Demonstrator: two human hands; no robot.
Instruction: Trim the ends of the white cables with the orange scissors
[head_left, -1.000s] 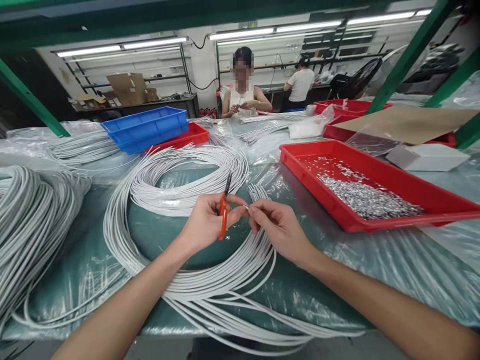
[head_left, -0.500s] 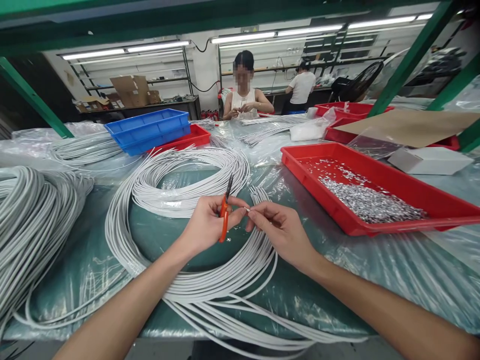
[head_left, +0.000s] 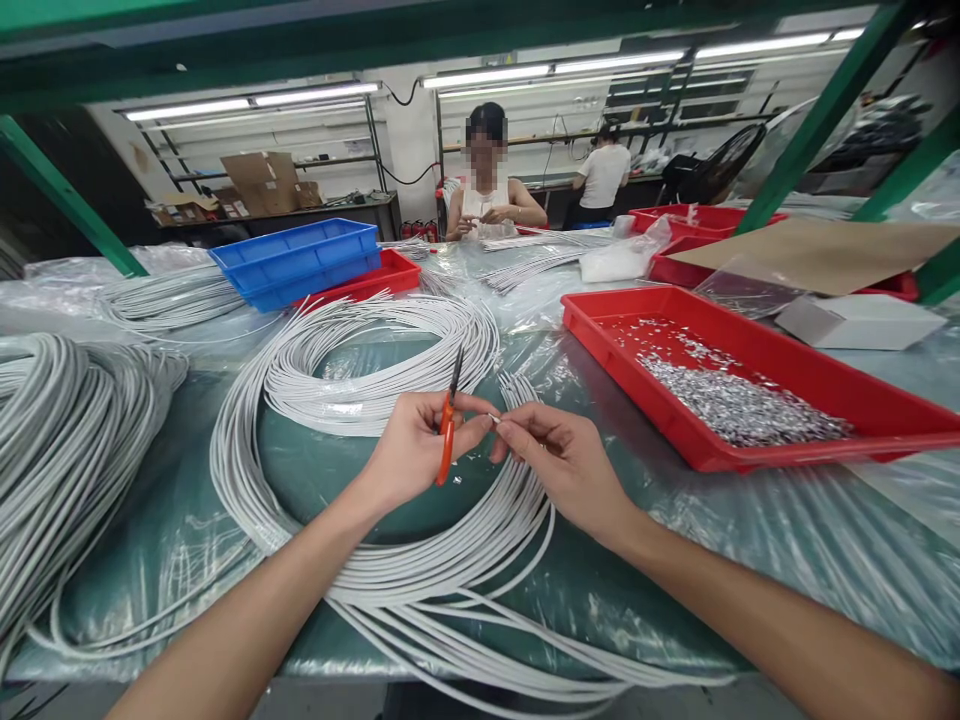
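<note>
My left hand (head_left: 424,440) is closed around orange-handled scissors (head_left: 448,425), their dark blades pointing up and away. Its thumb and forefinger also pinch at a tiny pale tip (head_left: 492,418) that shows between my two hands. On the other side of that tip, my right hand (head_left: 559,455) is closed in a pinch on the end of a white cable; most of that end is hidden by the fingers. Below both hands lies a large coil of white cables (head_left: 420,570), with several cut ends (head_left: 516,385) fanned out just beyond the right hand.
A red tray (head_left: 630,385) with many small metal pieces stands to the right. Another cable bundle (head_left: 67,450) fills the left side. Blue bins (head_left: 300,262) sit at the back left. Across the table a co-worker (head_left: 491,205) handles something small. Green frame bars cross overhead.
The scissors have tilted very slightly in my left hand. Both my hands otherwise keep the same place and pinch. The co-worker's hands across the table have shifted a little.
</note>
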